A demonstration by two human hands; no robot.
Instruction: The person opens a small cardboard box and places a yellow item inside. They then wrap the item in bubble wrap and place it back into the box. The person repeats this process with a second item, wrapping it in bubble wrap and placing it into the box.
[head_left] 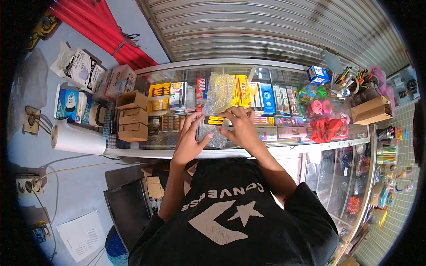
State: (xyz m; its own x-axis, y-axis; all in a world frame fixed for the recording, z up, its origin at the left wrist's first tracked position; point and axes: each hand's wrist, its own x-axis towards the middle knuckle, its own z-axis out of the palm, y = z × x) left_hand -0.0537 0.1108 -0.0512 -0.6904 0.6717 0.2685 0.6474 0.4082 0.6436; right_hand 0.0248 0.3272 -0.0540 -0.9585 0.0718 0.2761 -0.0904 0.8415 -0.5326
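A small black-and-yellow box (214,120) lies on a strip of bubble wrap (220,91) over the glass counter top. The wrap runs out beyond the box and also shows on its near side. My left hand (190,137) is curled at the box's left end, fingertips against it and thumb low on the wrap. From the other side my right hand (242,128) grips the right end, its fingers bent over the top and the thumb at the near edge. Parts of the box and wrap are hidden under my fingers.
Stacked brown cardboard boxes (132,117) and a white paper roll (77,138) stand at the left. Boxed stationery shows through the glass counter (177,151). On the right are a blue box (318,75), a pen holder and an open brown carton (372,110). A shutter (266,31) closes the back.
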